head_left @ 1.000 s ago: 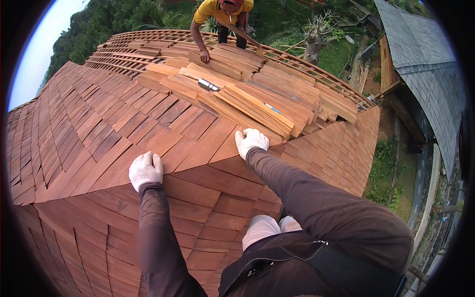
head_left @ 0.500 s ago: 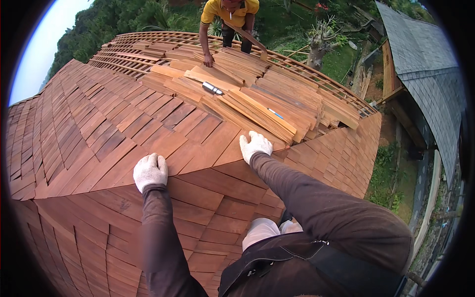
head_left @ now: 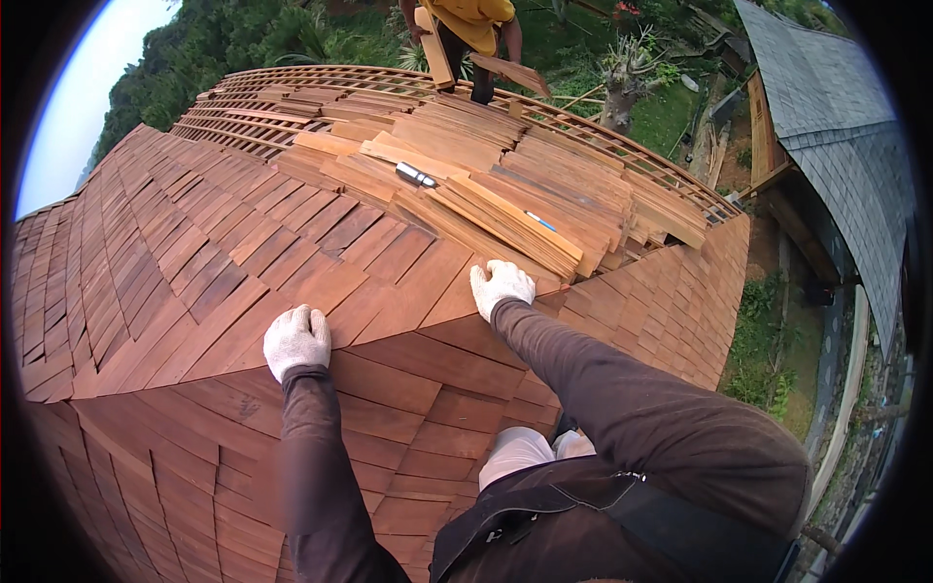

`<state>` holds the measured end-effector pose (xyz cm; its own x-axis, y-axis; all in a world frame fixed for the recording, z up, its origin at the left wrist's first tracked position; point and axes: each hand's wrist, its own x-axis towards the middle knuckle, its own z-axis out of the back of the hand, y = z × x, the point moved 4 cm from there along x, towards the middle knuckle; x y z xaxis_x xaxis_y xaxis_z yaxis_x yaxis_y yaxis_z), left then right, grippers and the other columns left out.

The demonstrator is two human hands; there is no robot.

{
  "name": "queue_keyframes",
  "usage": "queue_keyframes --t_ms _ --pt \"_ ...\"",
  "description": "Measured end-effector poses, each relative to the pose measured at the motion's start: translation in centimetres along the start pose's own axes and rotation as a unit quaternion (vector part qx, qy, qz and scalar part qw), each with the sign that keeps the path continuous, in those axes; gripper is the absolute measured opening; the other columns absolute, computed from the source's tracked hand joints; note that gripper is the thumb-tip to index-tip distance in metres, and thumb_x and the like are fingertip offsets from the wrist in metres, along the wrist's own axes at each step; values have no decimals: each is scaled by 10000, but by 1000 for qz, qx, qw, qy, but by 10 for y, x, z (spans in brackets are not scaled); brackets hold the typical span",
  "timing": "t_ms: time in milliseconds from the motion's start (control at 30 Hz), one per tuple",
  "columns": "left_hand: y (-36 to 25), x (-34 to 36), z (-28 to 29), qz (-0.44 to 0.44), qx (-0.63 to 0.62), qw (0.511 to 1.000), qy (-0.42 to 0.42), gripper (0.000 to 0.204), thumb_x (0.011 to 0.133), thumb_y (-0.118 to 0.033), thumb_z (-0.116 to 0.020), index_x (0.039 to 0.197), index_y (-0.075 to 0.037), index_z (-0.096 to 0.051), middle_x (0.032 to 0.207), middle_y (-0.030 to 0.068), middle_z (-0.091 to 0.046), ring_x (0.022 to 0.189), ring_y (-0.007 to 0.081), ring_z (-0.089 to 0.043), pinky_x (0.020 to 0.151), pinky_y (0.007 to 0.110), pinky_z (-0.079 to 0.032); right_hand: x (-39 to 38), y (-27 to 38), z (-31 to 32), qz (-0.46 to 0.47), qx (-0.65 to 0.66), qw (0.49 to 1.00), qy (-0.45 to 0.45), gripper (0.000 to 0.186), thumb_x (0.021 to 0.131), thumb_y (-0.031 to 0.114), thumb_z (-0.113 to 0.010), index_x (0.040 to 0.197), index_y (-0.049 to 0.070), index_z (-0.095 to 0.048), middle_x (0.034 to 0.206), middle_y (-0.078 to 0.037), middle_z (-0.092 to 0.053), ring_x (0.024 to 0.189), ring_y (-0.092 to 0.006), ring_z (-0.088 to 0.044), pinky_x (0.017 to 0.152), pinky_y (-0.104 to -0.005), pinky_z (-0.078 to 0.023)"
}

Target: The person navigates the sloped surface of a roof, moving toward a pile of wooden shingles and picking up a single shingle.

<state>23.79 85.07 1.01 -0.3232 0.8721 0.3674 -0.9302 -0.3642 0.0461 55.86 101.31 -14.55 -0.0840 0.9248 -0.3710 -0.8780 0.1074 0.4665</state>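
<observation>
Between the middle and the far edge of the roof (head_left: 160, 228), a silver cylinder (head_left: 416, 175) is laid on its side; to its right and nearer, a slim, pen-shaped blue item (head_left: 540, 221) is set. At the far edge, a yellow-shirted person (head_left: 474, 23) is seen, the head cut off by the view. Past that edge, a thick-trunked tree (head_left: 619, 102) with short bare branches is surrounded by grass (head_left: 666, 117). Beyond the right edge, a grey roof (head_left: 836, 126) is seen over a wooden wall (head_left: 764, 131). Past the far left corner, dense trees (head_left: 214, 73) are backed by pale sky (head_left: 87, 97).
</observation>
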Motion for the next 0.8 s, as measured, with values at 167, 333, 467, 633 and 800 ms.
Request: queue_keyframes --t_ms 167,333,467,633,800 --pt "-1 1 0 -1 0 1000 6 239 996 -313 -680 893 -105 -739 901 109 -750 919 352 -734 849 500 -571 2 -2 -1 -6 1 1000 15 578 1064 601 -537 1335 130 -733 1362 -168 -738 1336 -360 -662 1162 -521 -462" --pt "0 1 0 10 -3 1000 15 244 1002 -323 -676 913 -108 -751 915 107 -753 935 349 -734 860 498 -570 1 -3 -3 -1 11 1000 -27 588 1060 593 -545 1377 121 -695 1396 -180 -720 1357 -367 -650 1171 -517 -455" --pt "0 0 -1 7 -5 1000 13 243 1004 -323 -674 919 -110 -755 921 103 -758 940 347 -736 865 497 -572 -2 -1 -1 0 13 1000 -28 572 1065 582 -543 1337 111 -720 1381 -176 -732 1346 -367 -658 1167 -520 -457" --pt "2 -1 2 9 0 1000 14 243 1007 -322 -671 925 -110 -760 929 104 -764 943 346 -739 868 494 -573 -2 3 3 -5 15 999 29 557 1072 581 -529 1258 111 -763 1332 -167 -756 1320 -368 -673 1156 -522 -464" --pt "0 -1 -1 2 -4 1000 9 244 1007 -324 -673 930 -112 -766 940 107 -771 943 346 -742 869 488 -575 0 -1 1 2 16 1000 -7 526 1066 560 -553 1192 108 -792 1254 -179 -783 1253 -381 -706 1109 -522 -496"
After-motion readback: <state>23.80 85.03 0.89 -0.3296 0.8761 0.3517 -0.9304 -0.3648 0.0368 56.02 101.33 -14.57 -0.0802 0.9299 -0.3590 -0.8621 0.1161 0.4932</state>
